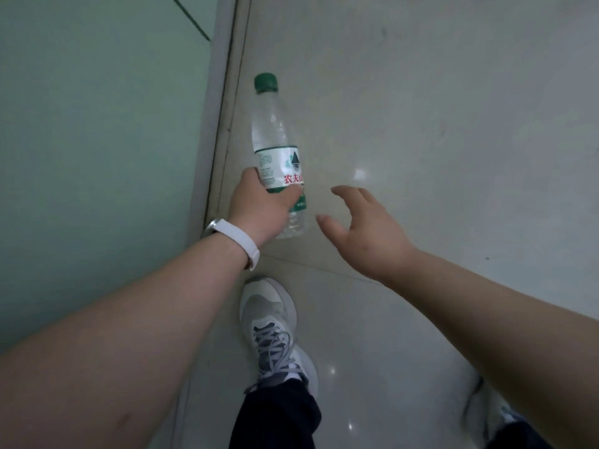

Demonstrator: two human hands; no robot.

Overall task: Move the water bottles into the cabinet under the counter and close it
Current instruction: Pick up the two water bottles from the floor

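Observation:
A clear plastic water bottle [275, 137] with a green cap and a green-and-white label is held over the floor, cap pointing away from me. My left hand [259, 205], with a white watch strap on the wrist, is shut around the bottle's lower half. My right hand [363, 228] hovers just right of the bottle's base, fingers spread and curled, holding nothing. A pale green panel [97, 140], possibly the cabinet front, fills the left side; no open cabinet shows.
Glossy light tiled floor [437, 124] spreads to the right. A grey plinth strip [215, 124] runs along the foot of the green panel. My left shoe [272, 332] stands below the hands, and my right shoe [486, 413] is at the lower right.

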